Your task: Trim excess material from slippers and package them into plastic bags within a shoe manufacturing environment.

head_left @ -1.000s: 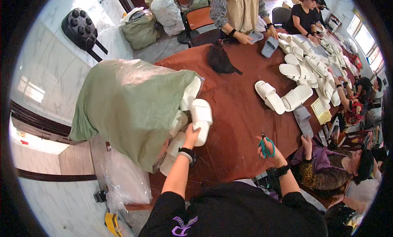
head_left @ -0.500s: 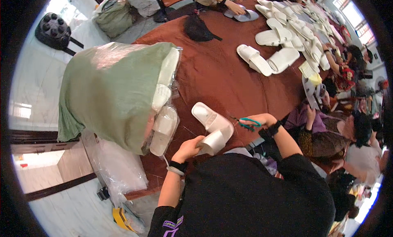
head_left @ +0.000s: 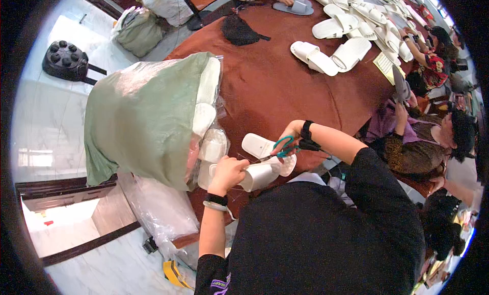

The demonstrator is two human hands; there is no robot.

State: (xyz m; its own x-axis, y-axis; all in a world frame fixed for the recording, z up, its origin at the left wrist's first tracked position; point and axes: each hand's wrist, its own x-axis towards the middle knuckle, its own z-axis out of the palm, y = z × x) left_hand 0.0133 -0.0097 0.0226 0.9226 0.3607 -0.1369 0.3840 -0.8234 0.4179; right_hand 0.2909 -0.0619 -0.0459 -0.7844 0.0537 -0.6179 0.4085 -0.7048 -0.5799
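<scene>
- Head view: a white slipper [head_left: 260, 179], possibly an overlapping pair, is at the near edge of a brown cloth-covered surface [head_left: 285, 101], just before the wearer's black shirt [head_left: 326, 239].
- Left hand [head_left: 229, 173]: fingers curled closed on the slipper's left side; the fingertips are partly hidden.
- Right hand [head_left: 294, 130]: closed around teal-handled scissors [head_left: 286, 151] — their blades point left, over the slipper, toward the left hand.
- Just left, a green sack [head_left: 142, 122] lies on its side, with bagged white slippers [head_left: 213, 146] showing at its mouth.
- Beyond, two loose white slippers [head_left: 314, 58] lie near a larger white heap [head_left: 377, 20].
- Farther left is a black cap [head_left: 239, 31].
- At right, a co-worker holds a grey slipper [head_left: 400, 86].
</scene>
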